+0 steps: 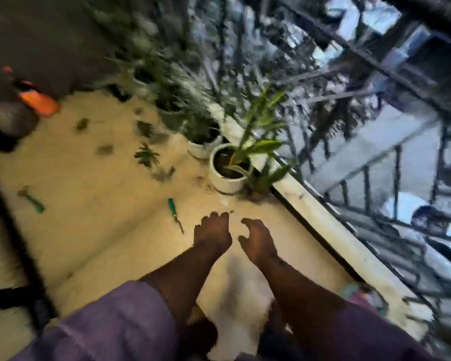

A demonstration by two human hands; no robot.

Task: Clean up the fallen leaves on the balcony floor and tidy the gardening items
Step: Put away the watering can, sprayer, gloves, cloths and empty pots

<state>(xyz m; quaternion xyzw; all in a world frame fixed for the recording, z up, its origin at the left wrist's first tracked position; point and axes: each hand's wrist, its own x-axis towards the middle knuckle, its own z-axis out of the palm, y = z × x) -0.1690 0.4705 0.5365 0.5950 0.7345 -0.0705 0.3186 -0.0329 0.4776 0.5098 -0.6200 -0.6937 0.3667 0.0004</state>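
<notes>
Fallen leaves lie scattered on the balcony floor toward 11 o'clock of the hands, beside white plant pots. Left hand has fingers curled, their contents unclear through blur; right hand has fingers loosely spread, empty. Green-handled tool lies at 10 o'clock.

Ahead of your hands, bare floor lies open; a green-handled tool lies to the left, a white pot stands beyond, and the railing closes your right
</notes>
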